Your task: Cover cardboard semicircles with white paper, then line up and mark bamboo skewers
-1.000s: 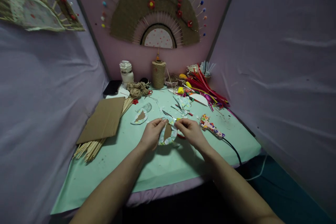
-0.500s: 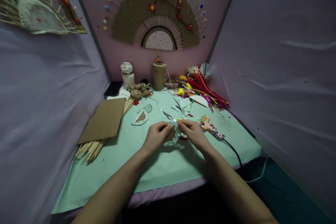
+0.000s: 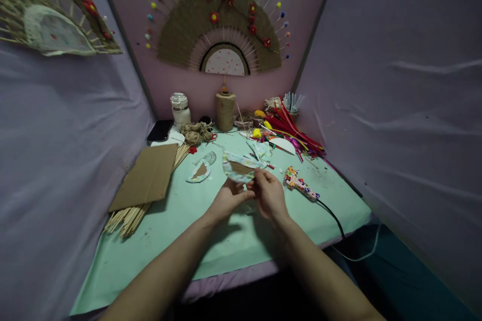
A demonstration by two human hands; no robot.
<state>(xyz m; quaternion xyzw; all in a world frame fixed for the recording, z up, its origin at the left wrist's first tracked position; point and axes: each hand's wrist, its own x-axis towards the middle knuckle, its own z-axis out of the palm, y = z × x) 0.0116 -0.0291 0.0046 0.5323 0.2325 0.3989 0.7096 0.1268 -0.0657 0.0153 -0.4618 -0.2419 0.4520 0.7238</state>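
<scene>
A half-round cardboard piece (image 3: 243,167) with pale patterned fabric folded over its edge is raised above the table, its bare brown middle facing me. My right hand (image 3: 269,191) pinches it at its right end, thumb on the near face. Just below its lower edge my left hand (image 3: 228,199) is closed, fingers curled up against the piece and thumb stretched toward the right hand; the fingertips are partly hidden. A similar smaller-looking fabric-edged piece (image 3: 199,171) lies to the left, beside a clear protractor (image 3: 209,158). Behind the held piece are fabric scraps (image 3: 260,149).
On the left a cardboard sheet (image 3: 145,175) rests over thin wooden sticks (image 3: 126,220). To the right lies a patterned glue gun (image 3: 301,185) with its cord. Along the back stand a jar (image 3: 180,109), a twine spool (image 3: 225,112) and red pipe cleaners (image 3: 293,125). A decorated fan (image 3: 222,25) hangs behind.
The half-round piece has been lifted and turned so its cardboard face shows, resting higher and farther from me. My left hand has shifted from its edge to beneath it. The view has moved slightly.
</scene>
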